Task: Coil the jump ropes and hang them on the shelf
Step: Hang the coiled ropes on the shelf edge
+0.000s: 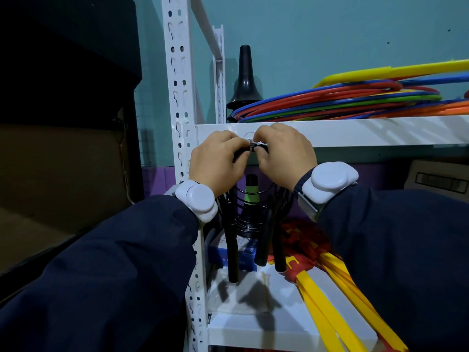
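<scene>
Jump ropes [250, 214], black and coiled, hang against the front edge of the white shelf [355, 132], handles dangling. Left hand [215, 161] pinches the top of the bundle; right hand [281, 153], just beside it, pinches the same spot. Farther right, coloured hoops [342, 100] lie on the shelf.

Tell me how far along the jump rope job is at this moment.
Done: the black jump rope is already coiled, loops and handles hanging below the hands. In hand: the left hand and right hand pinch the bundle's top against a small hook on the white shelf edge. Left: seating it and letting go; no other ropes are visible.
</scene>
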`<state>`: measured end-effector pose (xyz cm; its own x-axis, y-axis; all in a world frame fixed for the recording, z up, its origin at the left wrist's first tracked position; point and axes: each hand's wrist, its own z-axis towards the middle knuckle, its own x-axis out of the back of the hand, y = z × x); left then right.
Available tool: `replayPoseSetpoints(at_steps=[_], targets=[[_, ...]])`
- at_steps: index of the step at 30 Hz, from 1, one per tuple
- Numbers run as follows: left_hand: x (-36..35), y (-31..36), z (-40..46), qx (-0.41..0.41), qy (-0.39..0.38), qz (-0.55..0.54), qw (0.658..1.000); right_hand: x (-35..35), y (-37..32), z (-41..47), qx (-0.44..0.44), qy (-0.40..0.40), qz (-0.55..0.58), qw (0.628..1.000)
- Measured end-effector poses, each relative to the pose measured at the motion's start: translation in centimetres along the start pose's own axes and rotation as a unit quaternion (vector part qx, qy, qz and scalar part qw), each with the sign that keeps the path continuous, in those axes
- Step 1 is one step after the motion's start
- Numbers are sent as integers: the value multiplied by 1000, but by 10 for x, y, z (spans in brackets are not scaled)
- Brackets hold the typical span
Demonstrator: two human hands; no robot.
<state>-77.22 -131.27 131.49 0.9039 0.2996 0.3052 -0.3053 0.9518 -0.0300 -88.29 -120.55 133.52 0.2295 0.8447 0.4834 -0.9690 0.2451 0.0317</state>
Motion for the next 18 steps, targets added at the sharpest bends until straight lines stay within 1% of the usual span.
replayPoseSetpoints(at_steps=[7, 14, 18], targets=[[2, -1, 1, 14, 6, -1, 1000, -1, -2, 1, -14, 2, 2, 1000], [10, 10, -1, 33, -43, 6, 999, 12, -6, -4, -26, -22, -7, 999], [17, 22, -5, 47, -58, 15, 997, 26, -5, -14, -22, -31, -12, 999]])
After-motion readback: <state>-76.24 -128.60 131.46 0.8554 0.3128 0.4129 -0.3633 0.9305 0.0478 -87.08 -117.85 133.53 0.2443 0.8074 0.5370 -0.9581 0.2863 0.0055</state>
